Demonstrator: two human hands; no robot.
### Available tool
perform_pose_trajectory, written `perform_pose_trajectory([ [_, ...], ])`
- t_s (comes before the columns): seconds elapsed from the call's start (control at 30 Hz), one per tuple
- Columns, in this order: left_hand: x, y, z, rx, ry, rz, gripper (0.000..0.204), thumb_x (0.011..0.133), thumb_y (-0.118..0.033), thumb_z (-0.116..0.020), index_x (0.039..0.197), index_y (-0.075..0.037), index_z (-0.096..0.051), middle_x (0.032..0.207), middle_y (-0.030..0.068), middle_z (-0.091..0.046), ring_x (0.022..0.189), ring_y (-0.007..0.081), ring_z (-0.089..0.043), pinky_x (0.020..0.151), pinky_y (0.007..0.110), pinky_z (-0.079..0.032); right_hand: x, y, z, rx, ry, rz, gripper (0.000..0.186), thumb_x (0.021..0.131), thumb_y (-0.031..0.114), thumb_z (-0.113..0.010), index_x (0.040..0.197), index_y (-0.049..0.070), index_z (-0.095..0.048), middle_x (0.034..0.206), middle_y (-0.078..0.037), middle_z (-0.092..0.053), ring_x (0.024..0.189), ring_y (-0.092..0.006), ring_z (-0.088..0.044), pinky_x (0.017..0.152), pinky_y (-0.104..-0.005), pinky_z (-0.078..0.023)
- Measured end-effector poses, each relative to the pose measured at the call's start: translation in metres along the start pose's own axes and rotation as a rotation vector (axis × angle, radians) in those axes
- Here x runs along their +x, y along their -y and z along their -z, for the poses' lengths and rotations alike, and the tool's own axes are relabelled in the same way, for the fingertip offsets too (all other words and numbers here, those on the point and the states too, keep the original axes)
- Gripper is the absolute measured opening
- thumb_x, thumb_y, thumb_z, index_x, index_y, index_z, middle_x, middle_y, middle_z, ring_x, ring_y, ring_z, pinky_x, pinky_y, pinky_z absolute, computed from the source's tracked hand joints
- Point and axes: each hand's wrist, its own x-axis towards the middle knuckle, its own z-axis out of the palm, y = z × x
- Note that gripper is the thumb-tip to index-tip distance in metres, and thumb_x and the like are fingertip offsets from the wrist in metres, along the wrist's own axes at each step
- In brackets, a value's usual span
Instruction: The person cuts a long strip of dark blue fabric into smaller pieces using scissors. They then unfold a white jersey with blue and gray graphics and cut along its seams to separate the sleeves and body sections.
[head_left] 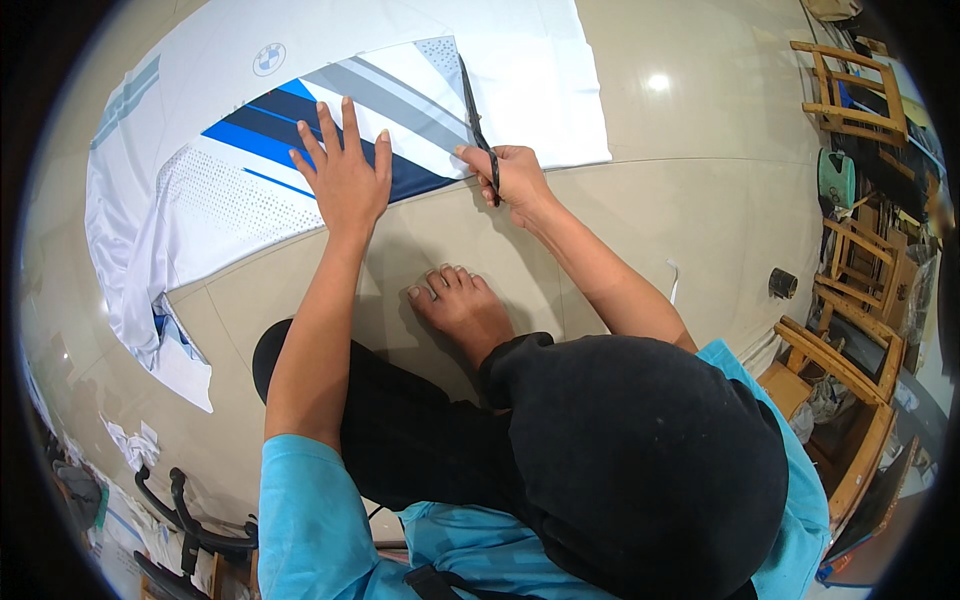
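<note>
Black-trousered knee [650,460] sat closest; bare foot [465,310] planted just short of the fabric. White fabric with blue and grey stripes [265,130] lay on the tiled floor [700,120], bunched at its left end, probably spread there for a broad, flat surface. Left hand [345,185]: fingers fanned wide, palm down on the striped part by the near edge, likely to stop it sliding. Right hand [518,185]: curled tight around the handles of black scissors [472,105], blades pointing away along the stripes' right edge, seemingly kept low to follow that line. Blade gap: couldn't tell. Hands apart. Wooden stool [860,122] stood well off the fabric's right edge.
</note>
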Motion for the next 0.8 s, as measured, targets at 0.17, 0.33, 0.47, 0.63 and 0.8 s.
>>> perform_pose_trajectory([
  [0.17, 0.0, 0.001, -0.001, 0.006, 0.002, 0.002, 0.073, 0.111, -0.056, -0.049, 0.173, -0.019, -0.038, 0.181, 0.0194, -0.027, 0.166, 0.0521, -0.016, 0.131, 0.072, -0.011, 0.001, -0.001, 0.0, -0.025, -0.011, 0.005, 0.04, 0.09, 0.034, -0.091, 0.081, 0.005, -0.065, 0.064, 0.001, -0.058, 0.047, -0.0069, -0.052, 0.042, -0.0246, -0.039],
  [0.33, 0.001, 0.0, 0.0, 0.005, 0.008, 0.002, 0.073, 0.111, -0.056, -0.05, 0.173, -0.019, -0.038, 0.181, 0.0194, -0.027, 0.166, 0.052, -0.016, 0.131, 0.072, -0.011, 0.003, -0.003, 0.001, -0.019, -0.005, 0.007, 0.04, 0.09, 0.034, -0.091, 0.081, 0.003, -0.065, 0.064, 0.001, -0.058, 0.047, -0.007, -0.052, 0.042, -0.0246, -0.039],
  [0.47, 0.001, 0.0, 0.0, 0.015, 0.0, 0.0, 0.073, 0.111, -0.057, -0.049, 0.173, -0.019, -0.037, 0.18, 0.02, -0.028, 0.166, 0.0521, -0.017, 0.131, 0.072, -0.012, 0.002, 0.004, -0.001, 0.027, 0.023, 0.021, 0.043, 0.09, 0.037, -0.09, 0.082, 0.003, -0.066, 0.064, 0.0, -0.058, 0.047, -0.0077, -0.052, 0.043, -0.0252, -0.039],
  [0.63, 0.0, 0.0, 0.0, 0.03, 0.0, -0.003, 0.073, 0.112, -0.057, -0.046, 0.174, -0.019, -0.035, 0.18, 0.0209, -0.029, 0.165, 0.0523, -0.019, 0.131, 0.071, -0.013, 0.007, 0.014, -0.003, 0.02, 0.007, 0.028, 0.045, 0.088, 0.039, -0.09, 0.084, 0.001, -0.067, 0.065, -0.001, -0.059, 0.047, -0.0084, -0.052, 0.042, -0.0257, -0.039],
  [0.8, 0.0, 0.0, 0.0, 0.034, 0.002, -0.006, 0.073, 0.113, -0.058, -0.046, 0.174, -0.019, -0.035, 0.18, 0.0212, -0.028, 0.165, 0.0527, -0.019, 0.131, 0.071, -0.013, 0.012, 0.017, -0.002, 0.018, 0.004, 0.03, 0.044, 0.088, 0.038, -0.09, 0.086, 0.0, -0.069, 0.065, -0.001, -0.059, 0.048, -0.0084, -0.052, 0.042, -0.0256, -0.039],
])
